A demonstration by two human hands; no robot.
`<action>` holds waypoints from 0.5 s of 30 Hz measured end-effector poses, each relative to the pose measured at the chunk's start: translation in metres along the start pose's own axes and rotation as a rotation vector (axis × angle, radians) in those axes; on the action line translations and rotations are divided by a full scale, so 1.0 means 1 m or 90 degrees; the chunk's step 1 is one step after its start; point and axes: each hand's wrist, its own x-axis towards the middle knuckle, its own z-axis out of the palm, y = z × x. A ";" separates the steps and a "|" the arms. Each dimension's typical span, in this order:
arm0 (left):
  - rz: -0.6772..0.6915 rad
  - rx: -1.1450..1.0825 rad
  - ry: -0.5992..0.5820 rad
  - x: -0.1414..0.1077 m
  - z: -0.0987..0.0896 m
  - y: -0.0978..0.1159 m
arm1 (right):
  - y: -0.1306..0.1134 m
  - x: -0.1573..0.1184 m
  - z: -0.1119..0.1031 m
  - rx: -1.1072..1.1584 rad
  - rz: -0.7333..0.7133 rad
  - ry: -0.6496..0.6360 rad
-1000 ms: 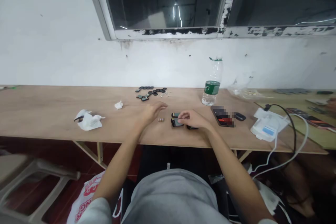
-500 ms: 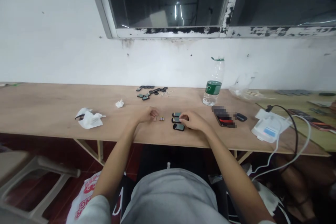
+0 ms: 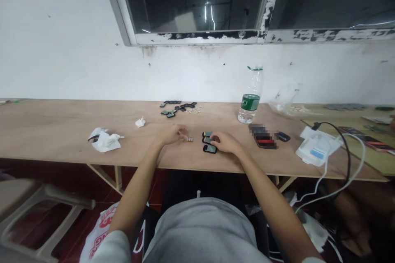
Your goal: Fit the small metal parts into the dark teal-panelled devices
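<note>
My left hand (image 3: 175, 134) hovers low over the table, its fingers curled together beside a small group of gold-and-silver pieces (image 3: 190, 139). Whether a tiny part sits between those fingertips I cannot make out. Three small oblong black pieces with grey faces lie in a column to the right: an upper one (image 3: 206, 134), a middle one (image 3: 207, 140) and a lower one (image 3: 210, 149). My right hand (image 3: 226, 141) is closed at the right end of the middle piece, fingertips on it and partly hiding it.
Several black pieces (image 3: 182, 107) and tiny white bits (image 3: 194, 110) lie farther back. Crumpled tissues (image 3: 107, 140) are at left. A water bottle (image 3: 249, 107), a blurred-out phone (image 3: 263, 136), a black oval object (image 3: 283, 136) and a white box with cables (image 3: 314, 152) stand right.
My left fingers have moved slightly right, close against the gold-and-silver pieces. My right fingertips have come slightly down and nearer the lower black piece. The view has shifted a little.
</note>
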 end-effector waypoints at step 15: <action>0.283 0.157 -0.137 0.001 0.065 0.062 | -0.001 0.004 -0.001 0.106 -0.044 -0.024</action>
